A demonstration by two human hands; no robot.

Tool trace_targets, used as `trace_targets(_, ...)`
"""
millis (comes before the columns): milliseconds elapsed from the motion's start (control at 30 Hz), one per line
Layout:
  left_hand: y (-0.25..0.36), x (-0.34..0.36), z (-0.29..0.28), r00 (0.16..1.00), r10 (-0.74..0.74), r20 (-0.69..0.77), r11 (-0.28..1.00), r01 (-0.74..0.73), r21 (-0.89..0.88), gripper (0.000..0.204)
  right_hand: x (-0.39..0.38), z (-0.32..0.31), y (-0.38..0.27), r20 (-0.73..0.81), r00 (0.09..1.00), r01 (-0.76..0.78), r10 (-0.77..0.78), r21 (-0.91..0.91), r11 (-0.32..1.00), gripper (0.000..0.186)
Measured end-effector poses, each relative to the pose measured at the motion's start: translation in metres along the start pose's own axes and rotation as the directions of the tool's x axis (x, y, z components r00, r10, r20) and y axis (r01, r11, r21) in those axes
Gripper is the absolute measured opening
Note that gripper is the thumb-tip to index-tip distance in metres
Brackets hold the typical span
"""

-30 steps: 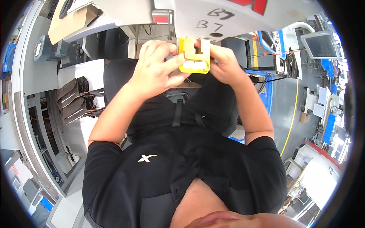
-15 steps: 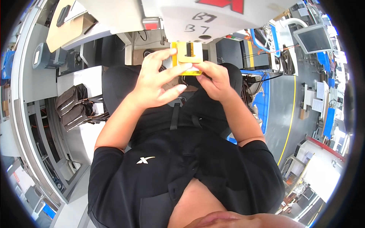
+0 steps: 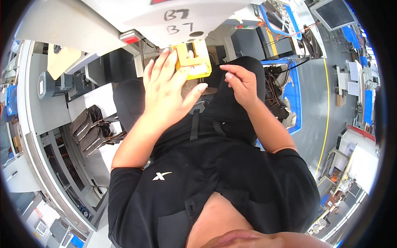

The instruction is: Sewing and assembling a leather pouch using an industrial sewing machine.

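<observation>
A yellow block-like fixture (image 3: 191,60) with a squared cut-out sits just below the white machine housing (image 3: 153,20), ahead of me. My left hand (image 3: 167,89) lies with fingers stretched out over the fixture's left part and beside it, the index finger appearing to touch it. My right hand (image 3: 244,87) is a little right of the fixture, apart from it, with the index finger out, the other fingers loosely curled and nothing visible in them. Below both hands are my black-clad thighs and lap.
Black bundles with cables (image 3: 93,126) lie on a white surface at left. A blue-rimmed tray (image 3: 297,93) holding cables stands at right, a monitor (image 3: 334,14) above it. A red switch box (image 3: 129,38) is on the machine. A grey floor (image 3: 316,103) with a yellow line runs along the right.
My right hand has let go of the fixture and drawn back to the right. My left hand's fingers have flattened out over its left side. The view has shifted, moving the machine leftward.
</observation>
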State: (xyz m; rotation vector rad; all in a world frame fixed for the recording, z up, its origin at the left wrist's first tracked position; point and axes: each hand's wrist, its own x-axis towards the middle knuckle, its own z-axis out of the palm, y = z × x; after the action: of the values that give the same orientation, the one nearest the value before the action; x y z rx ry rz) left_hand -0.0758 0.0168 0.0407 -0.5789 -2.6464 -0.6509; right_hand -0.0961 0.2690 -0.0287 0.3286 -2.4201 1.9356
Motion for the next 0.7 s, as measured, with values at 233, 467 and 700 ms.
trace_targets(233, 0.0, -0.008, -0.028, 0.993, -0.12, 0.02, 0.957, 0.11, 0.27, 0.068, 0.0, 0.001, -0.01, 0.109, 0.98, 0.177, -0.167, -0.082, 0.981, 0.027)
trace_targets(467, -0.04, -0.014, -0.026, 0.936, -0.351, -0.015, 0.881, 0.325, -0.344, 0.027, 0.007, -0.009, -0.007, 0.03, 0.995, 0.095, -0.096, 0.028, 0.995, 0.025)
trace_targets(700, -0.03, -0.013, 0.016, 0.858, -0.513, 0.016, 0.488, 0.307, -0.817, 0.029, 0.018, -0.004, -0.027, 0.075, 0.954, 0.294, -0.29, -0.044, 0.955, 0.031)
